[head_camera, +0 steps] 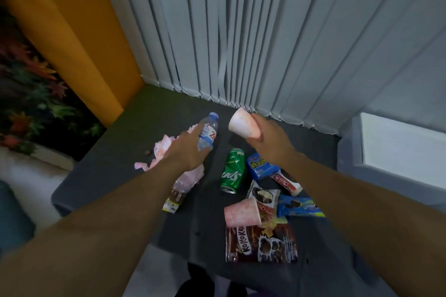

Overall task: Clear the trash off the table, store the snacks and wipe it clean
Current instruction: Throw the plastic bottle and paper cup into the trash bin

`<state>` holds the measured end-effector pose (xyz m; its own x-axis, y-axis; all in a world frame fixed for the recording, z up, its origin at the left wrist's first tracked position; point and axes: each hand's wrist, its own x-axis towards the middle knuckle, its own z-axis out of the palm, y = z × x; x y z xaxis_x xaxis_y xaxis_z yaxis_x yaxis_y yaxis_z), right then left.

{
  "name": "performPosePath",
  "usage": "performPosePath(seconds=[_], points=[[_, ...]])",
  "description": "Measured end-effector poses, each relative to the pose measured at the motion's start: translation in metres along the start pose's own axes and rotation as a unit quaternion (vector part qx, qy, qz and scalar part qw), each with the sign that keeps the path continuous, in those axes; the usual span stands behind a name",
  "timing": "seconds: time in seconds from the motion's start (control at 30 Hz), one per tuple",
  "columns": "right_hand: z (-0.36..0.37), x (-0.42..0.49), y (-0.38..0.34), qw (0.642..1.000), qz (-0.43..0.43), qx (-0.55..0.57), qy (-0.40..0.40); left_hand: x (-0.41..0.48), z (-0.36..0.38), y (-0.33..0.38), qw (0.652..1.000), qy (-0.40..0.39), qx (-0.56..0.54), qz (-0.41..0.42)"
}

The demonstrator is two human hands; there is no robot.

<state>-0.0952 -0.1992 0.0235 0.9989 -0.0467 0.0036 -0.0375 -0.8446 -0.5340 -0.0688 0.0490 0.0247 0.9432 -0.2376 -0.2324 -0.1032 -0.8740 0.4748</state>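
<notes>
Right now your left hand is gripping the bottle, your right hand holding the cup at its three o'clock.

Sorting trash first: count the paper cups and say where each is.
2. One cup is gripped in the right hand; the other cup lies on its side on the table among snack packets. Arms may hide more.

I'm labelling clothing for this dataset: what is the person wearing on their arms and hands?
Nothing that shows. The left hand and right hand are ungloved, with no ring I can make out. The left forearm and right forearm are bare to the frame's edge: no sleeve, watch or bracelet in view.
</notes>
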Motion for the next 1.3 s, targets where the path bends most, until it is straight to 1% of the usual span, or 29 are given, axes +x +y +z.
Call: performPosePath(seconds=[0.2,0.43,0.6,0.73,0.83,1.0,1.17,1.3], points=[[0.001,-0.005,-0.044,0.996,-0.082,0.021,-0.008,-0.053,-0.03,-0.027,0.995,0.065,-0.012,-0.073],[0.025,-0.012,-0.111,0.986,-0.154,0.035,-0.051,-0.118,-0.063,-0.081,0.981,0.132,-0.017,-0.143],[0.052,-0.014,-0.17,0.977,-0.196,0.037,-0.08,-0.153,-0.081,-0.129,0.967,0.171,-0.044,-0.185],[0.09,-0.013,-0.221,0.969,-0.221,0.043,-0.1,-0.179,-0.097,-0.178,0.954,0.194,-0.064,-0.217],[0.122,-0.014,-0.263,0.964,-0.234,0.041,-0.119,-0.199,-0.109,-0.217,0.947,0.202,-0.091,-0.232],[0.18,-0.013,-0.331,0.952,-0.261,0.037,-0.155,-0.228,-0.122,-0.284,0.932,0.209,-0.101,-0.279],[0.24,-0.02,-0.385,0.939,-0.277,0.042,-0.198,-0.256,-0.127,-0.353,0.917,0.191,-0.106,-0.335],[0.283,-0.034,-0.42,0.932,-0.282,0.029,-0.228,-0.28,-0.118,-0.4,0.901,0.178,-0.115,-0.379]])
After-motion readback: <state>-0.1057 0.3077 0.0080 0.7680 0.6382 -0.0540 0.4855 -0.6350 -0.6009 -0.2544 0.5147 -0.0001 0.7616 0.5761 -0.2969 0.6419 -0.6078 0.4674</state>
